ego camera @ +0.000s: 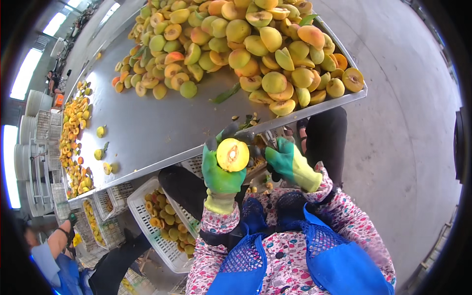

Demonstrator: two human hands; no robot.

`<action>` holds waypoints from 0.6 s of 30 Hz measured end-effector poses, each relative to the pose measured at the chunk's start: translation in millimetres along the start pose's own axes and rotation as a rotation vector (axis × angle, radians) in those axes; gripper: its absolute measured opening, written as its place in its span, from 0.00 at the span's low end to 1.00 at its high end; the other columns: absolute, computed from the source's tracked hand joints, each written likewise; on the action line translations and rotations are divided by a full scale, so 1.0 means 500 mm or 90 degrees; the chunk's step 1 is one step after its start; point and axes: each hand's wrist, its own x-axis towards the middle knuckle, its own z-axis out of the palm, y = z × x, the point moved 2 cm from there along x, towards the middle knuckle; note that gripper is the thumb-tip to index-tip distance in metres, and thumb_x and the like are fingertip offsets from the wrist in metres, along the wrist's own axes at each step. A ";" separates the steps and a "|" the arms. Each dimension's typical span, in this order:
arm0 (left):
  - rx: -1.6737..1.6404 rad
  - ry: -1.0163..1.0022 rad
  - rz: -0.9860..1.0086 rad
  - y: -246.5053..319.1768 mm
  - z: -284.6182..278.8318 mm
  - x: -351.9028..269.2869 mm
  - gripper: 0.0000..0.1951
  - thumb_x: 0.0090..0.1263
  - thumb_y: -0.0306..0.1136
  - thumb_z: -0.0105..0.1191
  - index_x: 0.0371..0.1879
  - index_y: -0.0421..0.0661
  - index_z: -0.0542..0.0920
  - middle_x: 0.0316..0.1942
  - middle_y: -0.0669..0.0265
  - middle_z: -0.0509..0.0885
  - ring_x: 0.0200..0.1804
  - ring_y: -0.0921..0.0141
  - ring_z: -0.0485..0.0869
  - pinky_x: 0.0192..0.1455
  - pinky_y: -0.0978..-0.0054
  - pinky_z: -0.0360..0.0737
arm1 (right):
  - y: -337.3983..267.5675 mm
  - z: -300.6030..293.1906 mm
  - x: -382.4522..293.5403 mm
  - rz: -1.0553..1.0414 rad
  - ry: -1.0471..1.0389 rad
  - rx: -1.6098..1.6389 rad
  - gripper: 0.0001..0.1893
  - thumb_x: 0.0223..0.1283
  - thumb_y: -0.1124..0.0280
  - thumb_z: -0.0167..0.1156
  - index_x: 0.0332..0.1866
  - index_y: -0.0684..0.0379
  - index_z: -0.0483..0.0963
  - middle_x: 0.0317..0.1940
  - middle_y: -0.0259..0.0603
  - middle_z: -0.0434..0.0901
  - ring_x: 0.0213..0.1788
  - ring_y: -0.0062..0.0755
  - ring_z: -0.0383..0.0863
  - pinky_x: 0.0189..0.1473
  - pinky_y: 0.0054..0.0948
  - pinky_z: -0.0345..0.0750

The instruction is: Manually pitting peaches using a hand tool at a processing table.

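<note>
My left hand [224,167], in a green and yellow coated glove, holds a halved yellow peach [233,155] with its cut face up. A brown-edged centre with a pale spot shows in the flesh. Close by on the right, my right hand [291,162], gloved alike, is closed around a metal hand tool [271,139]; most of the tool is hidden, so its exact kind is unclear. Both hands are just in front of the rim of a metal table [177,129]. A large heap of cut peaches [236,48] covers the table's far and right parts.
More peach halves [75,136] line the table's left end. A white plastic crate [147,210] of peaches stands below, left of my knee. Pits and scraps [263,186] lie between my legs. Another person [55,254] works at lower left, near several crates [107,225].
</note>
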 end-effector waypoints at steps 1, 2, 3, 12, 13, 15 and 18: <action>0.061 0.008 0.021 0.006 0.000 -0.003 0.27 0.73 0.48 0.39 0.58 0.36 0.69 0.47 0.52 0.80 0.46 0.60 0.82 0.49 0.63 0.81 | -0.007 0.002 -0.009 -0.024 0.012 -0.038 0.15 0.58 0.61 0.55 0.34 0.64 0.68 0.18 0.43 0.75 0.18 0.33 0.76 0.21 0.34 0.73; 0.123 0.016 0.043 0.013 0.000 -0.006 0.26 0.74 0.48 0.37 0.58 0.36 0.69 0.47 0.53 0.80 0.46 0.61 0.82 0.50 0.64 0.81 | -0.020 0.004 -0.021 -0.048 0.026 -0.076 0.15 0.58 0.61 0.55 0.34 0.64 0.68 0.18 0.46 0.76 0.18 0.36 0.77 0.22 0.36 0.74; 0.158 0.030 0.049 0.017 -0.007 -0.017 0.26 0.75 0.47 0.36 0.57 0.36 0.69 0.47 0.53 0.80 0.47 0.62 0.81 0.51 0.65 0.80 | -0.041 0.019 -0.035 -0.140 0.028 -0.190 0.15 0.58 0.61 0.55 0.35 0.64 0.68 0.19 0.48 0.76 0.19 0.40 0.78 0.23 0.39 0.74; 0.037 0.112 0.028 0.052 0.014 -0.065 0.24 0.76 0.48 0.36 0.58 0.39 0.68 0.46 0.55 0.79 0.44 0.65 0.80 0.49 0.68 0.79 | -0.096 0.087 -0.100 -0.370 0.009 -0.372 0.13 0.59 0.66 0.56 0.39 0.64 0.66 0.23 0.55 0.77 0.25 0.55 0.79 0.26 0.45 0.74; -0.050 0.128 0.012 0.059 0.024 -0.067 0.24 0.76 0.48 0.36 0.58 0.39 0.68 0.47 0.55 0.79 0.44 0.65 0.80 0.49 0.68 0.79 | -0.092 0.089 -0.103 -0.367 0.020 -0.356 0.13 0.59 0.66 0.56 0.39 0.64 0.65 0.23 0.55 0.77 0.25 0.55 0.78 0.26 0.44 0.74; -0.160 0.138 0.001 0.058 0.029 -0.072 0.24 0.76 0.48 0.36 0.58 0.39 0.68 0.48 0.55 0.79 0.43 0.65 0.80 0.49 0.67 0.79 | -0.087 0.093 -0.107 -0.382 0.025 -0.348 0.12 0.59 0.67 0.56 0.39 0.64 0.65 0.22 0.54 0.77 0.24 0.54 0.78 0.26 0.43 0.74; -0.138 0.139 0.024 0.050 0.032 -0.077 0.25 0.76 0.49 0.36 0.57 0.39 0.68 0.48 0.56 0.78 0.44 0.65 0.80 0.49 0.67 0.79 | -0.070 0.101 -0.108 -0.414 0.047 -0.375 0.11 0.58 0.69 0.56 0.37 0.64 0.65 0.20 0.52 0.76 0.23 0.50 0.79 0.24 0.40 0.74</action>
